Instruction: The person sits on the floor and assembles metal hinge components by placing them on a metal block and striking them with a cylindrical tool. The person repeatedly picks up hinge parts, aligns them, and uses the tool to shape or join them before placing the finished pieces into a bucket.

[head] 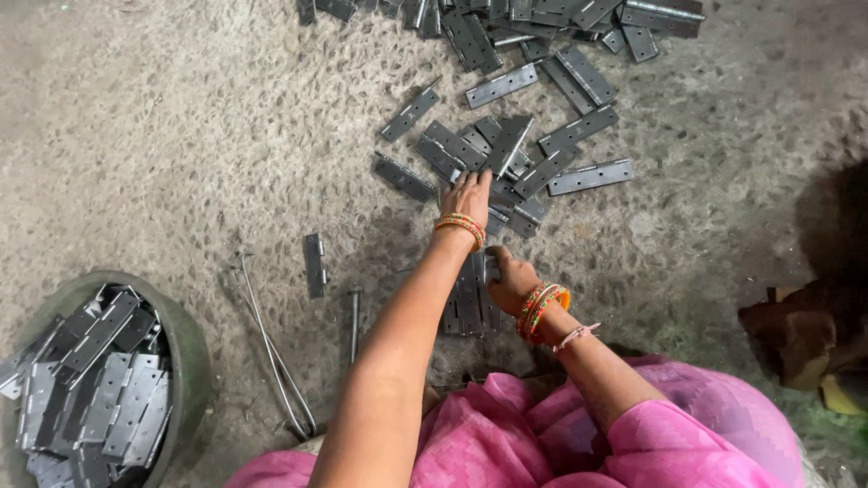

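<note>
**Grey hinges sorted by hand on a concrete floor**

Flat grey metal hinges (506,145), long and punched with screw holes, lie scattered in a loose heap on the rough concrete floor (181,136). The left hand (467,194) is stretched out to the near edge of that heap, fingers lying close together on a hinge there; whether they pinch it or only press on it cannot be told from above. Just nearer the person than the heap, the right hand (511,278) rests curled on a neat stack of hinges (466,303) laid side by side, seemingly steadying them so they stay aligned. Both wrists carry orange and green bangles.

Left of the heap, a single hinge (314,264) lies apart, with a short metal rod (353,323) and a bent length of wire (271,352) near it. Further left and nearer the person stands a round green tub (185,339) filled with more hinges, within arm's reach. Pink cloth (542,434) covers the person's lap. Right of the heap, a dark brown bundle (805,334) sits at the picture's edge.
</note>
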